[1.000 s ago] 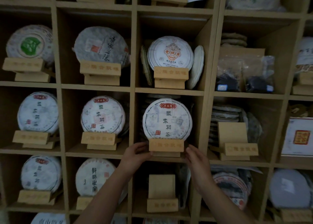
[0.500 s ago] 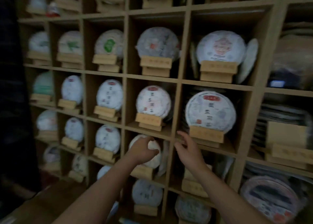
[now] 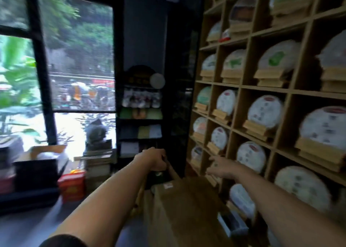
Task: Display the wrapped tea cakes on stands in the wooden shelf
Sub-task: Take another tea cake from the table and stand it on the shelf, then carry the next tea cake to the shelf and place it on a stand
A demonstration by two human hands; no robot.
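The wooden shelf [image 3: 245,86] runs along the right side, seen at a slant. Its cells hold round paper-wrapped tea cakes [image 3: 265,112] leaning upright on small wooden stands [image 3: 255,128]. My left hand [image 3: 154,158] is stretched forward at the centre, fingers curled at the top of a brown paper bag [image 3: 183,200] that stands below it; the blur hides whether it grips the bag. My right hand [image 3: 220,167] reaches toward the shelf's lower left cells with fingers apart and nothing in it.
A large dark-framed window [image 3: 43,69] fills the left. Below it sit dark boxes [image 3: 35,170] and a red box [image 3: 72,183]. A dark display rack [image 3: 140,112] with small packets stands ahead. A dark grey box [image 3: 233,223] lies low beside the bag.
The view has swung left, from facing the shelf to seeing it at a slant beside the window. Both hands left the stand of the middle tea cake and dropped toward the brown bag.
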